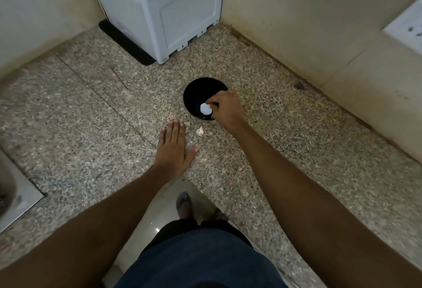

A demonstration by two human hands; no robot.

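A black bowl (198, 95) stands on a speckled granite counter (91, 127). Over the bowl's right side, my right hand (226, 109) pinches a small white rounded piece (206, 108) between its fingertips. My left hand (173, 148) lies flat on the counter to the lower left of the bowl, fingers straight and thumb spread. A small white scrap (199, 131) lies on the counter between my left hand and the bowl.
A white box-shaped appliance (164, 9) on a black mat (123, 43) stands in the back corner against cream walls. A steel sink (13, 194) edge shows at the left. A white socket plate (408, 27) is on the right wall. Below the counter edge is a foot (183, 205) on the floor.
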